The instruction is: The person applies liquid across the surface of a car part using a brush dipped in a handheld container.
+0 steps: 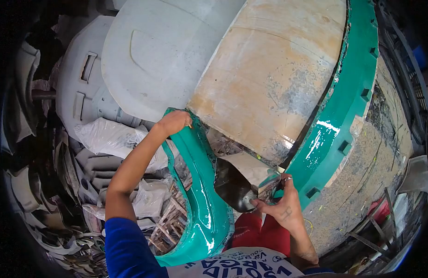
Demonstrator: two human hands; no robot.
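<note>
My left hand (177,123) is closed at the upper end of a glossy green curved mould piece (202,204). A small yellow-orange tip pokes out beside its fingers; the rest of what it holds is hidden. My right hand (286,208) grips the edge of a cut-open container (235,190), dark and shiny inside, tilted in front of my body. The container hangs between the green piece and a large tan panel (274,69). Beside that panel runs a long, wet-looking green curved strip (327,134) with several small raised blocks.
Large pale grey moulded panels (153,60) fill the upper left. Plastic-wrapped parts (109,136) and stacked scrap pieces lie at the left. Rough, stained ground (362,185) stretches along the right, with thin bars and debris at its lower edge.
</note>
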